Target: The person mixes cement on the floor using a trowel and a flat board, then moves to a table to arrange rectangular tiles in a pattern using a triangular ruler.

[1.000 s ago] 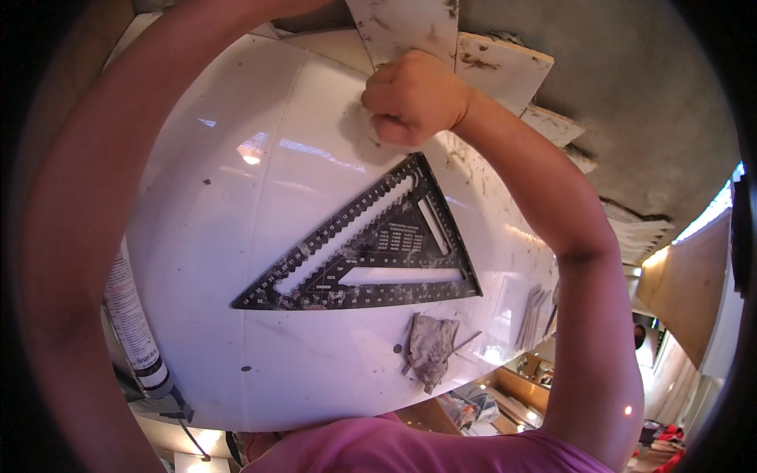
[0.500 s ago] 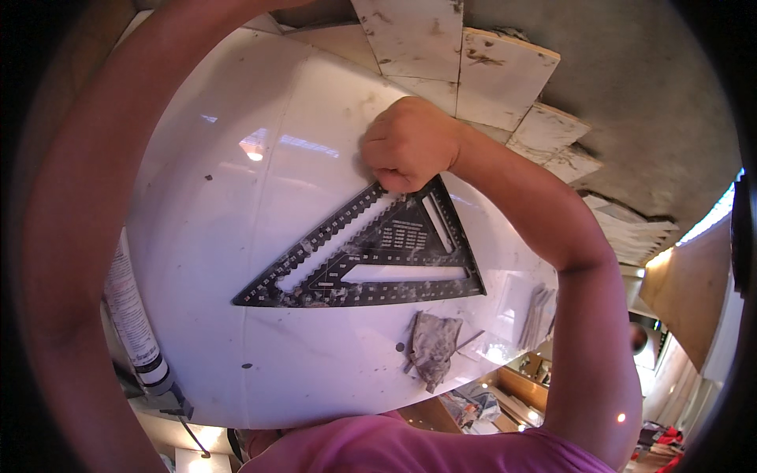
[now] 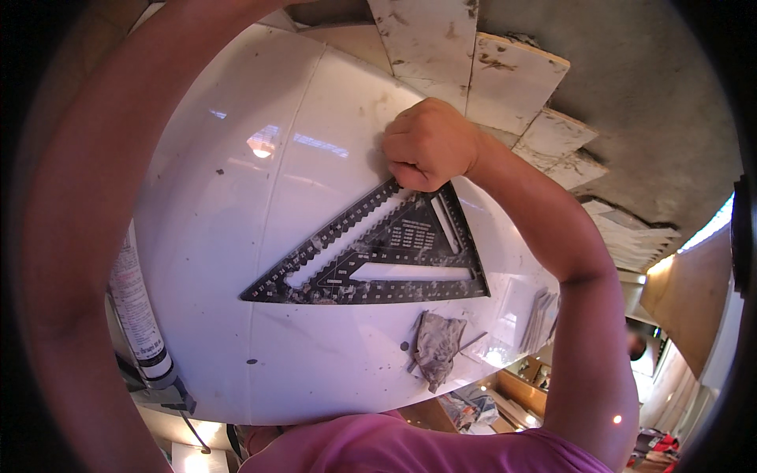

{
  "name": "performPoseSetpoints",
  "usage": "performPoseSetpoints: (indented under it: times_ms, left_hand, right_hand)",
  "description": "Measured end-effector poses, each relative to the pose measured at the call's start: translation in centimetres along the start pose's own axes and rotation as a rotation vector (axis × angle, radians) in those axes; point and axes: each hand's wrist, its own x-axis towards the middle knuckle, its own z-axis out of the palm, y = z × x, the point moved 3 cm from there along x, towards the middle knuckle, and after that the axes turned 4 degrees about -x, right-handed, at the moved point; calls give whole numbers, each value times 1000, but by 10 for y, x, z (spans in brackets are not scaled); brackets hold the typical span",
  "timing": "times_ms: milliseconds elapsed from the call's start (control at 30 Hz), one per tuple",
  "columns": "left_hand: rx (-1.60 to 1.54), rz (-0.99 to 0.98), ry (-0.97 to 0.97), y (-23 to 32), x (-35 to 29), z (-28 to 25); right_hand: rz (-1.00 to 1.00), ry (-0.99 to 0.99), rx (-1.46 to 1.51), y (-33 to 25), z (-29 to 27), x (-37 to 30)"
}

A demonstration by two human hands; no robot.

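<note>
My right hand (image 3: 430,146) is closed in a fist over the top corner of a black triangular rafter square (image 3: 331,282). Its fingers curl under, and whatever they may hold is hidden. The square lies flat on a glossy white surface (image 3: 197,260), with pale smears and dust on its slotted face. My left forearm (image 3: 83,181) reaches up along the left side; the hand runs out past the top edge. Below the square sits a crumpled grey-brown rag (image 3: 438,347) with a thin stick-like piece beside it.
A caulking gun with a white tube (image 3: 138,303) leans at the left edge of the white surface. Stained white tiles (image 3: 516,79) overlap along the far side, beside grey floor. A wooden box (image 3: 516,398) with odds and ends stands lower right, and a wooden panel (image 3: 686,284) at far right.
The view has shifted slightly, so the far tiles and my right fist appear a little further right. The fist stays at the square's top corner.
</note>
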Motion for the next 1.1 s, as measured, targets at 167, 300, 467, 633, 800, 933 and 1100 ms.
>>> performPoseSetpoints:
  times_ms: [167,300,467,633,800,933,1100]
  left_hand:
    - [-14,24,-6,-3,2,-1]
    - [-74,-25,-30,-5,3,-2]
    - [-74,-9,-43,-9,5,15]
    - [28,-30,-34,5,2,-4]
    - [7,53,72,2,-4,-3]
    - [-5,44,153,-13,-7,-5]
    - [7,-270,148,-46,-25,12]
  right_hand:
    - [129,18,-11,5,-6,-27]
    - [136,42,-21,7,-9,-35]
    - [197,47,7,-7,-11,-52]
    - [307,137,3,-24,-19,-71]
    - [853,339,-5,-29,-8,-95]
    - [1397,545,293,-17,9,-89]
    - [1487,922,492,7,34,-69]
